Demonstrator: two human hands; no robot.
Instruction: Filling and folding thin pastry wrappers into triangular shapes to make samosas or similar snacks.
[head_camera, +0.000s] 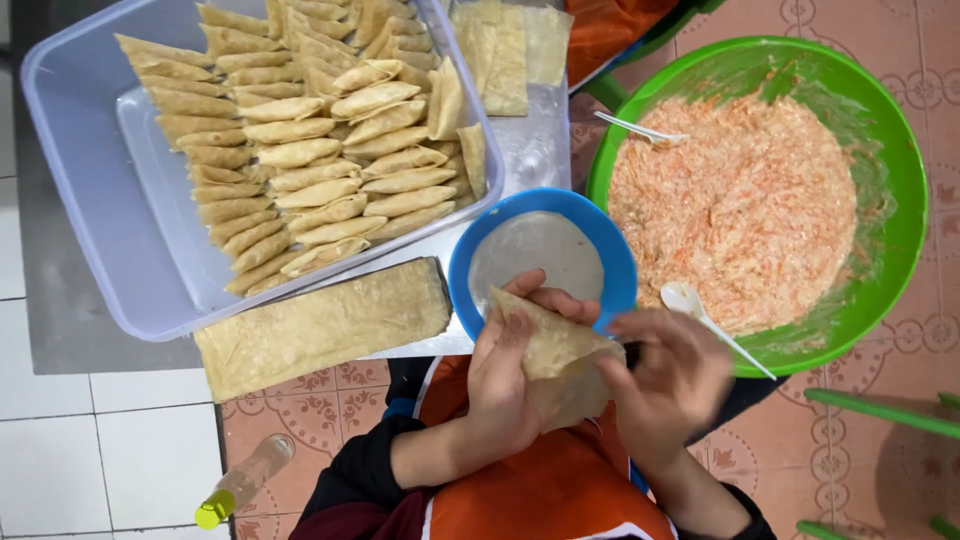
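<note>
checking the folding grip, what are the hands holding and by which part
Both hold one folded pastry wrapper, shaped as a cone. The left hand cups its left edge and underside; the right hand, blurred, pinches its right lower edge.

Bright, even overhead light fills my view, shadows soft and faint. At two o'clock the green bowl (900, 200) shines with mild glare; the metal table (530, 150) at twelve gleams dully. My right hand (670, 385) at five o'clock smears with motion blur. Everything else reads sharp, with edges bowing slightly.
</note>
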